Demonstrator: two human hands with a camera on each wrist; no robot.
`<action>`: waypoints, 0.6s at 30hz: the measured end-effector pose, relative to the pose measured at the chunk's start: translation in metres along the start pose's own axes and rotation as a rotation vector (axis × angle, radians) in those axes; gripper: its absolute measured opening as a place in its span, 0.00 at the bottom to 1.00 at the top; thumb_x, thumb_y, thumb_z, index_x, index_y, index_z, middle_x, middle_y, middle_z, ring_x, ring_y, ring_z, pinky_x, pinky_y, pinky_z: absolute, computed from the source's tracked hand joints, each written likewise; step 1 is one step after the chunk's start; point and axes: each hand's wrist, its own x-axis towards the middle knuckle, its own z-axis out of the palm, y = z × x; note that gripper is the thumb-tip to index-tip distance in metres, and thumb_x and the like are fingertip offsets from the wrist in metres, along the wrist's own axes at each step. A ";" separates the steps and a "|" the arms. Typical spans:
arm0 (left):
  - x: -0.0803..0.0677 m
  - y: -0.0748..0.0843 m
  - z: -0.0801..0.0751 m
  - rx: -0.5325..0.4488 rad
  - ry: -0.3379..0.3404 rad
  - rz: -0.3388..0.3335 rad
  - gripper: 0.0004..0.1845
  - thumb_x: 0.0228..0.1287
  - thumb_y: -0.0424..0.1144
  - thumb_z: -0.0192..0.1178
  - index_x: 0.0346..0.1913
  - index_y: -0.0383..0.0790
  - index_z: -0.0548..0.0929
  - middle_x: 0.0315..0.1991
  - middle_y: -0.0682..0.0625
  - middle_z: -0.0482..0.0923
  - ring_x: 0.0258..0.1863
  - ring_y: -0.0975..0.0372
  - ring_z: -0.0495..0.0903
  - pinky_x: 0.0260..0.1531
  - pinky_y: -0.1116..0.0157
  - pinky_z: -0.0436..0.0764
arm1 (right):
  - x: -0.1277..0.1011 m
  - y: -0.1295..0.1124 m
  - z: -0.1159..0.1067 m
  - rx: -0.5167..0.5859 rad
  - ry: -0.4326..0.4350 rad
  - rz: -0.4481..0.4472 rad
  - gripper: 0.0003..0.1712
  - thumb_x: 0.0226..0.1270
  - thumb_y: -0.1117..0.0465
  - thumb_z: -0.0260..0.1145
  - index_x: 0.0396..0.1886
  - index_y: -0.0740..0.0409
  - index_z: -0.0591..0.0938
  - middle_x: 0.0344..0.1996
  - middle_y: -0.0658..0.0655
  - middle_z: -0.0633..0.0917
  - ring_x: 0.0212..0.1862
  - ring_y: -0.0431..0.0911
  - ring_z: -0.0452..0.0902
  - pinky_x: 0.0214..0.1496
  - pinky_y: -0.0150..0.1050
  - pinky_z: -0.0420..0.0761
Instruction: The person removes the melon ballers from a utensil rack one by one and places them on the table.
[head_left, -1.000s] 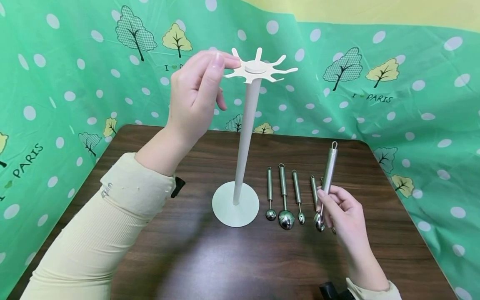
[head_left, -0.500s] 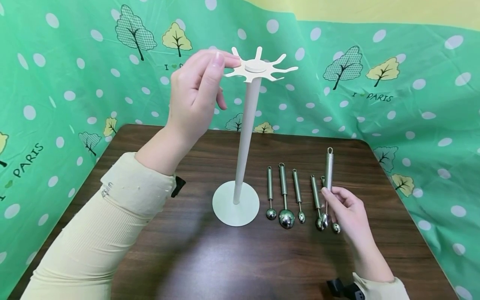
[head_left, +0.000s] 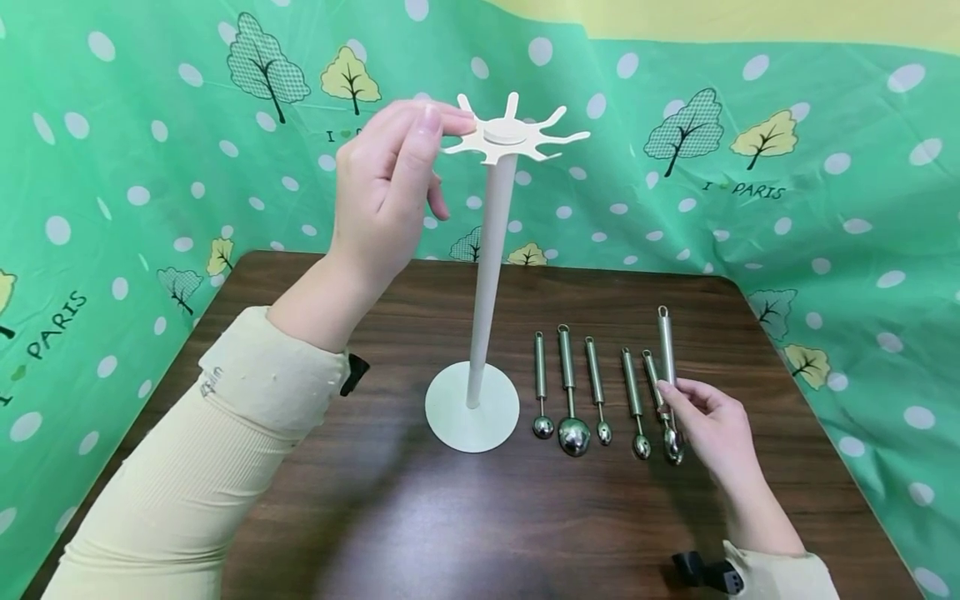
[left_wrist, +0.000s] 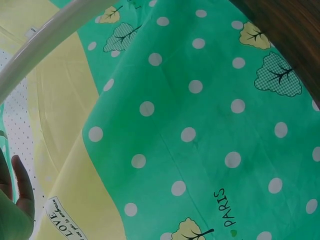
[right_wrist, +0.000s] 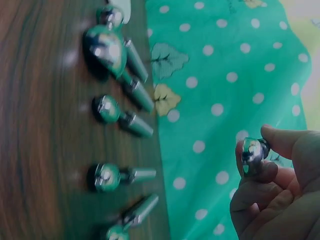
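Note:
A pale utensil stand [head_left: 504, 133] with a round base and a ring of prongs rises at mid-table. My left hand [head_left: 393, 171] pinches the near-left edge of its top between thumb and fingers. At the left wrist view's lower left shows part of that hand [left_wrist: 17, 200], below the stand's pole [left_wrist: 42, 42]. My right hand [head_left: 708, 417] holds a steel melon baller [head_left: 667, 342] with its looped handle pointing up. In the right wrist view, thumb and fingers grip beside its shiny bowl [right_wrist: 253, 157]. Behind it lies another melon baller [head_left: 651, 367], partly covered.
Left of the held one, a row of steel scoops lies on the dark wood table [head_left: 420, 517]: a small one [head_left: 541, 367], a large one [head_left: 567, 358] and others [head_left: 594, 371] alongside. A green curtain [head_left: 150, 208] with dots and trees hangs around the table's far edges.
My right hand has moved right and down with the melon baller, uncovering the neighbouring scoop it overlapped before. My left hand stays at the stand's top.

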 end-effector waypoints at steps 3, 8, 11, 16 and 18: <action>0.000 -0.001 0.000 0.002 -0.001 0.004 0.20 0.73 0.36 0.43 0.43 0.29 0.86 0.44 0.41 0.84 0.12 0.65 0.73 0.19 0.69 0.77 | 0.003 0.008 -0.005 -0.055 0.002 0.005 0.28 0.71 0.47 0.63 0.52 0.70 0.80 0.20 0.35 0.81 0.24 0.34 0.70 0.25 0.32 0.72; 0.001 0.001 0.000 0.002 -0.001 -0.006 0.20 0.73 0.36 0.43 0.42 0.30 0.86 0.44 0.42 0.85 0.12 0.70 0.73 0.19 0.71 0.76 | 0.010 0.021 -0.013 -0.099 -0.011 0.032 0.30 0.71 0.44 0.62 0.54 0.68 0.80 0.21 0.36 0.82 0.27 0.34 0.70 0.26 0.35 0.71; 0.001 0.002 0.000 0.002 -0.001 -0.013 0.20 0.73 0.36 0.43 0.43 0.31 0.86 0.45 0.42 0.85 0.12 0.68 0.74 0.19 0.71 0.76 | 0.014 0.029 -0.016 -0.087 -0.015 0.059 0.32 0.71 0.43 0.62 0.56 0.69 0.78 0.21 0.35 0.82 0.25 0.35 0.69 0.24 0.35 0.71; 0.001 0.002 0.000 0.000 -0.003 -0.012 0.20 0.73 0.36 0.43 0.43 0.31 0.86 0.45 0.42 0.85 0.12 0.66 0.74 0.18 0.71 0.76 | 0.019 0.041 -0.019 -0.049 -0.029 0.118 0.34 0.70 0.43 0.62 0.56 0.70 0.77 0.19 0.35 0.81 0.18 0.36 0.66 0.18 0.36 0.70; 0.001 0.002 -0.001 -0.001 -0.002 -0.011 0.20 0.73 0.36 0.43 0.43 0.30 0.86 0.45 0.42 0.85 0.12 0.67 0.74 0.18 0.71 0.76 | 0.021 0.045 -0.020 -0.049 -0.036 0.131 0.34 0.70 0.43 0.62 0.57 0.71 0.77 0.18 0.36 0.81 0.16 0.37 0.65 0.17 0.36 0.69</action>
